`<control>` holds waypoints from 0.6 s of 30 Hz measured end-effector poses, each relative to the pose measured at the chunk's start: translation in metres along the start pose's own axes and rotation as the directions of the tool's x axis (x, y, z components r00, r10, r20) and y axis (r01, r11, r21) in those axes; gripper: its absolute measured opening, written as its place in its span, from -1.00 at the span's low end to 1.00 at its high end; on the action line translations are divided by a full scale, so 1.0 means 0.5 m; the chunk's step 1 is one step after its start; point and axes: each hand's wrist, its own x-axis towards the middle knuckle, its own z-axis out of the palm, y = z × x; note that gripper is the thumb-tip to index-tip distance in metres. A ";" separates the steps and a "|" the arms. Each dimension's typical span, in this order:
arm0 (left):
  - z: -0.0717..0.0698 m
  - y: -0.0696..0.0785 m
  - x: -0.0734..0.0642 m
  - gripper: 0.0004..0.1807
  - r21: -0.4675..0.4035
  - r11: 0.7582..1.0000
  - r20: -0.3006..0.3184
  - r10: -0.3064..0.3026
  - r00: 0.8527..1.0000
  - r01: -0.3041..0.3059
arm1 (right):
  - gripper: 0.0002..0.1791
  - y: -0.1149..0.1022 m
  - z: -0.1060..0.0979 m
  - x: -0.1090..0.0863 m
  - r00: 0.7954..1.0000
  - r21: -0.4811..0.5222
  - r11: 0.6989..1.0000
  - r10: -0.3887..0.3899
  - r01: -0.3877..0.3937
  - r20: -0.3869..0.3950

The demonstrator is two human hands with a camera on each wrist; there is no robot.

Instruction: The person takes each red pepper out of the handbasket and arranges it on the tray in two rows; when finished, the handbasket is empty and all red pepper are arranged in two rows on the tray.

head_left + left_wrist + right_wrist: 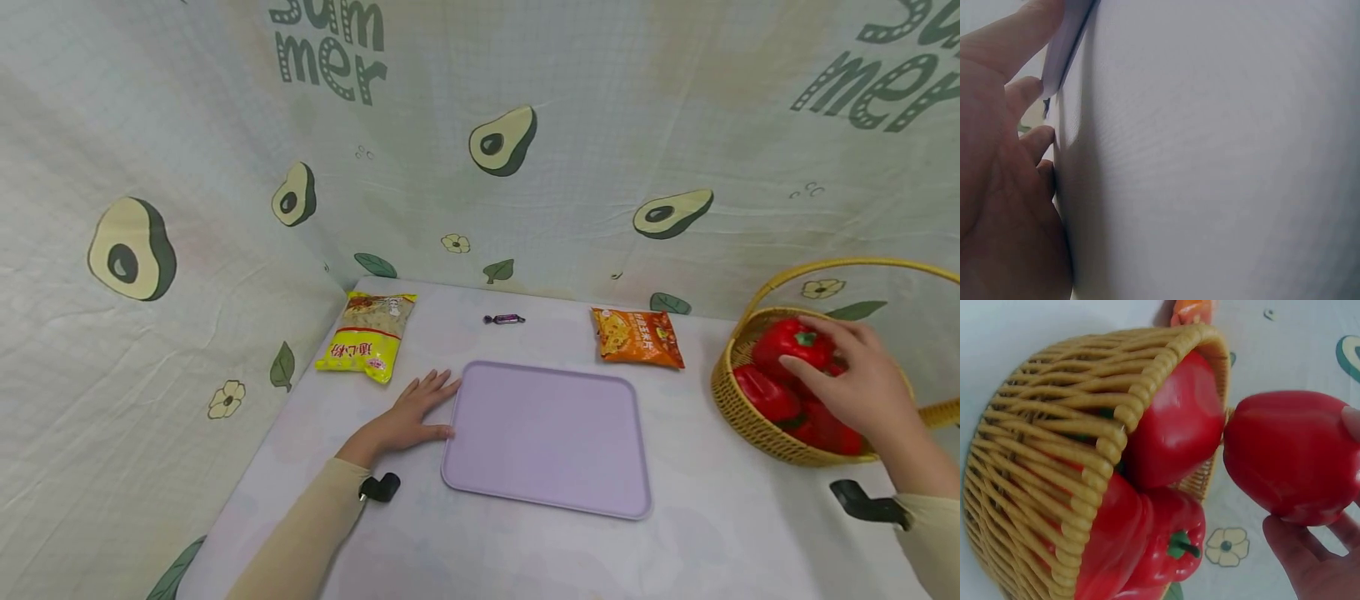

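Note:
My right hand grips a red bell pepper above the wicker basket on the right. Seen from the right wrist, that held pepper is apart from the basket rim, pinched between thumb and fingers. Several more red bell peppers fill the basket, one showing a green stem. On the left, my left hand rests on the table with fingers spread, its thumb and fingertip at the left edge of a lilac tray. The tray lies flat with nothing on it.
A yellow bag of pasta lies at the back left. Behind the tray is a small dark-wrapped candy. An orange snack packet lies between tray and basket. The basket's tall handle arches over its back side. Printed cloth hangs behind.

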 end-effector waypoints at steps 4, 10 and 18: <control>0.000 0.000 0.000 -0.04 0.002 1.000 -0.003 0.005 1.000 -0.005 | -0.16 -0.011 0.005 -0.007 0.999 0.020 0.999 -0.032 0.032 -0.003; 0.002 -0.001 0.003 -0.04 0.004 1.000 -0.002 0.009 1.000 -0.009 | -0.16 -0.032 0.008 -0.014 0.999 0.040 0.998 -0.052 0.052 0.004; 0.001 0.000 0.002 -0.04 0.002 1.000 0.007 -0.016 1.000 0.016 | -0.16 -0.054 0.016 -0.022 0.990 0.087 0.989 -0.128 0.123 0.054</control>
